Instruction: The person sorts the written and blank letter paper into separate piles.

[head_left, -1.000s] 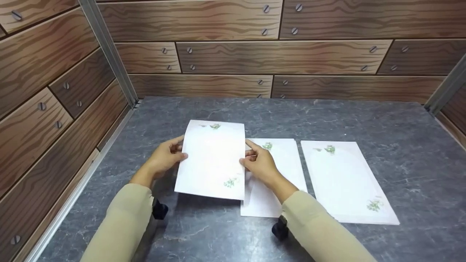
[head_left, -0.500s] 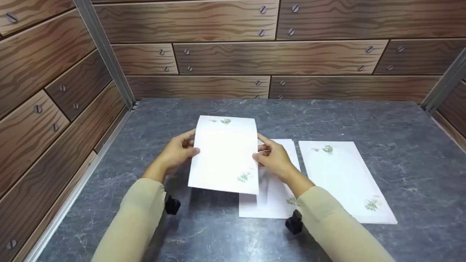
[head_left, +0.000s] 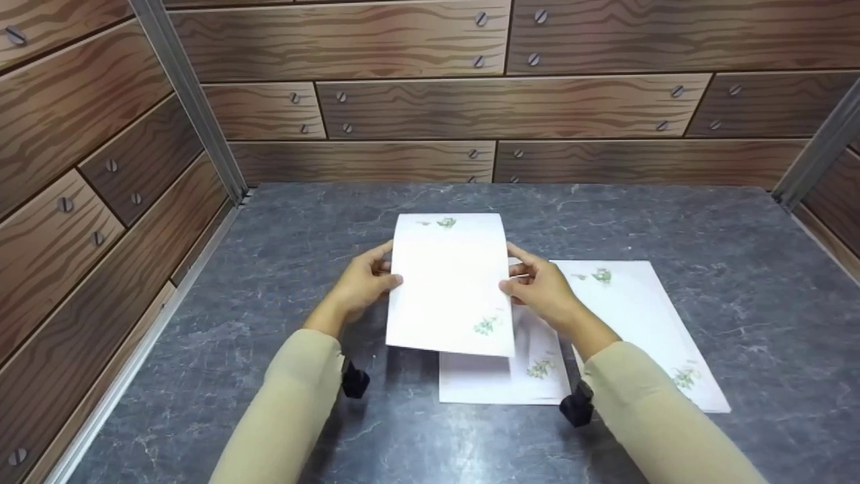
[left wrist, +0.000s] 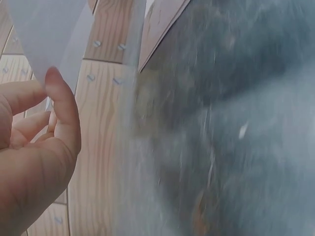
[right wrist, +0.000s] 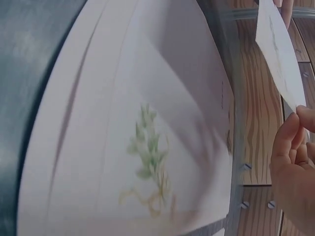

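Between both hands a white sheet of paper (head_left: 449, 282) with green plant prints at its top and lower right is held up above the table, slightly bowed. My left hand (head_left: 363, 282) pinches its left edge, thumb on the front face. At the right edge my right hand (head_left: 541, 289) pinches it the same way. Beneath, partly covered by the held sheet, lies a stack of similar paper (head_left: 484, 383) on the table. The right wrist view shows the plant print on that stack (right wrist: 147, 147) close up, with the hand's shadow across it.
A second stack of printed paper (head_left: 631, 309) lies to the right, partly behind the right forearm. The dark grey marbled table (head_left: 302, 222) is bounded by wood-patterned walls (head_left: 403, 107) at the back and sides.
Both hands have carried the held sheet to the right, from beside the middle stack to partly over it. The stacks on the table stay where they were.
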Demonstrator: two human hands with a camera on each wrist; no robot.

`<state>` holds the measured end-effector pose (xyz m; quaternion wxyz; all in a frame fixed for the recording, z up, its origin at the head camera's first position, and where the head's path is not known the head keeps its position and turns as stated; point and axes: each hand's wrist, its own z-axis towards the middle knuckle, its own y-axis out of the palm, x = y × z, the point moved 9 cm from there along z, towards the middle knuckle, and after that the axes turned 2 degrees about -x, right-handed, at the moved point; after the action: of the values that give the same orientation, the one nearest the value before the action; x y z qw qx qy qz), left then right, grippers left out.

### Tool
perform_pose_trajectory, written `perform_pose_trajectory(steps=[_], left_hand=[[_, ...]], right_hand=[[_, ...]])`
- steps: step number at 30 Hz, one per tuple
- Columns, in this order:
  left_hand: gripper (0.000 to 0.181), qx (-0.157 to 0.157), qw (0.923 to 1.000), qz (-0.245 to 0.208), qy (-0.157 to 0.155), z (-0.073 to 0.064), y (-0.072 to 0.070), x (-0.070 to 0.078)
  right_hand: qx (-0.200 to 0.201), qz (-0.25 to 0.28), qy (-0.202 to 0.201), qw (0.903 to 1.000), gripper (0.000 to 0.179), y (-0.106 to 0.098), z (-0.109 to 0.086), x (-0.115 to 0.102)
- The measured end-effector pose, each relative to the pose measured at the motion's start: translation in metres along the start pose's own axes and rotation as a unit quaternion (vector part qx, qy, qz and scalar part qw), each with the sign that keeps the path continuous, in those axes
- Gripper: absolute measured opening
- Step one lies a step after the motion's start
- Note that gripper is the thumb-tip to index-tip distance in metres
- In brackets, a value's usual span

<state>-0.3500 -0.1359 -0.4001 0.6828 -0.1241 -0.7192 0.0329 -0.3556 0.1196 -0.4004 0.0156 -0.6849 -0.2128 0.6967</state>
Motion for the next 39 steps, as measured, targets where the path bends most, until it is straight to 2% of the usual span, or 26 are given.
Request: perform_pose_trajectory(steps=[6, 14, 18, 28, 39], left_hand=[[0.066, -0.006, 0.9999, -0.015, 0.004, 0.005, 0.021, 0.000], [0.068, -0.024, 0.9964, -0.080, -0.009, 0.011, 0.057, -0.001], [0.068, -0.025, 0.9953, -0.093, -0.007, 0.012, 0.074, 0.001], [0.069, -0.008, 0.9959, -0.087, -0.026, 0.012, 0.112, 0.003], [0.068, -0.016, 0.9972, -0.067, -0.030, 0.012, 0.153, 0.010]], right_hand=[[-0.013, 0.002, 0.009, 0.9999, 0.070, -0.018, -0.007, 0.006], [-0.014, -0.026, 0.015, 0.9994, 0.070, -0.049, -0.013, 0.016], [-0.012, -0.040, 0.025, 0.9988, 0.070, -0.064, -0.017, 0.021], [-0.026, -0.048, 0.032, 0.9980, 0.072, -0.096, -0.032, 0.037], [-0.036, -0.042, 0.039, 0.9977, 0.074, -0.127, -0.050, 0.057]])
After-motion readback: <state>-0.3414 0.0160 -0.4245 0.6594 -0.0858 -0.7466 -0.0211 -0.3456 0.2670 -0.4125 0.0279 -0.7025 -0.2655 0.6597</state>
